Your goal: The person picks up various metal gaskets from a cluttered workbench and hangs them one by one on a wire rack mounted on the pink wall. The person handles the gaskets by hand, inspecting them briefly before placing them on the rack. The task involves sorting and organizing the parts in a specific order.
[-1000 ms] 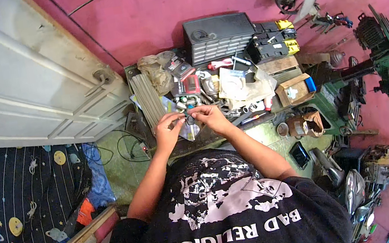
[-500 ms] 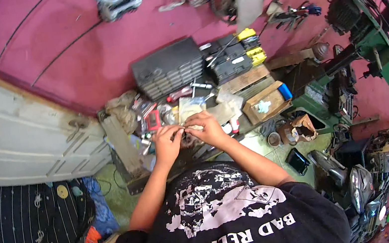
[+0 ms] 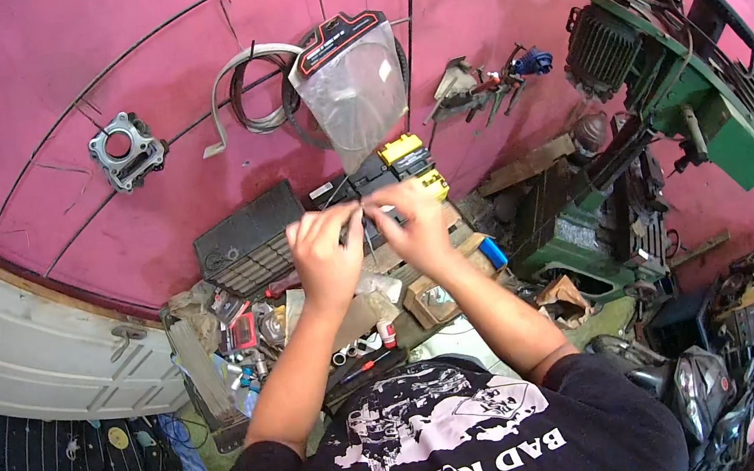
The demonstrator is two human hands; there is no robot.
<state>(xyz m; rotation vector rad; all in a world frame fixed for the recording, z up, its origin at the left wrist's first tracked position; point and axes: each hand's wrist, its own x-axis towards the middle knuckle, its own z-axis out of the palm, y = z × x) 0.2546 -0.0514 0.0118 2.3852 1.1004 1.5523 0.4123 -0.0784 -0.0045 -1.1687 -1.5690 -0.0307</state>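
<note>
Both hands are raised in front of me over the cluttered workbench [image 3: 193, 375], fingertips almost meeting. My left hand [image 3: 328, 254] has thumb and fingers drawn together in a pinch. Close beside it, my right hand [image 3: 416, 222] pinches too, its fingers smeared by motion. Whatever small dark thing sits between the fingertips is too small and blurred to name. Behind the hands are a black drawer cabinet [image 3: 247, 235] and yellow-and-black boxes [image 3: 403, 149]. Below them lie a white and red bottle [image 3: 387, 333], a screwdriver [image 3: 364, 369] and metal sockets [image 3: 260, 365].
A wooden box [image 3: 435, 300] sits at the bench's right side. Farther right stands a green drill press [image 3: 719, 140]. On the pink wall hang an engine cylinder block [image 3: 128, 151] and a clear plastic bag [image 3: 355, 88]. A white door [image 3: 30, 326] is at left.
Both hands have risen from low over the bench to higher in front of me, still close together. The view has tilted up, showing more wall.
</note>
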